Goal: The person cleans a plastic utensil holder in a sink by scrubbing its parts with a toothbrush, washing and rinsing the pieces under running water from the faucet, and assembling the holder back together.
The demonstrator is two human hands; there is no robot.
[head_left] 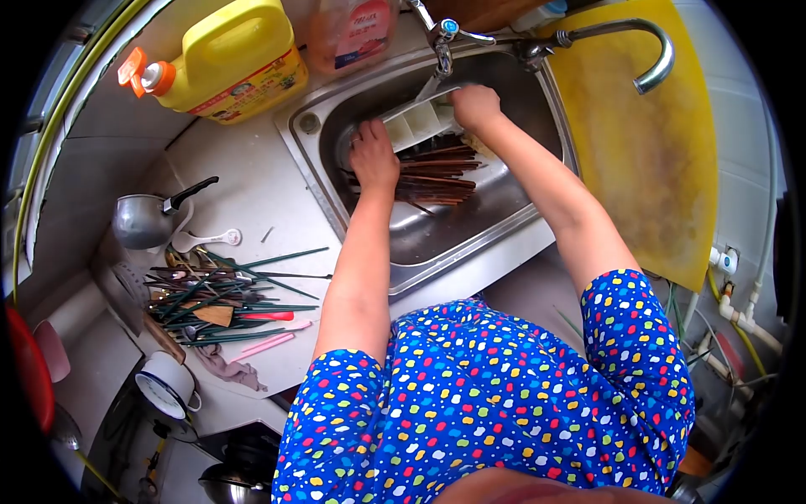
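Over the sink (437,235), a white divided utensil holder (417,124) is tilted between my two hands. My left hand (375,155) grips its near left end, fingers curled over the rim. Its far right end is in my right hand (477,109), whose fingers are closed round the edge and partly hidden. The holder is beneath the tap (443,55), and what looks like a thin stream of water comes down at its back edge. Below it, a pile of brown chopsticks (441,175) lies in the basin, close to my left wrist.
On the left counter lies a heap of dark green chopsticks and utensils (218,294), beside a white spoon (210,239) and a small metal pot (143,220). A yellow detergent jug (239,59) stands behind. A yellow board (638,143) and curved spout (659,59) are on the right.
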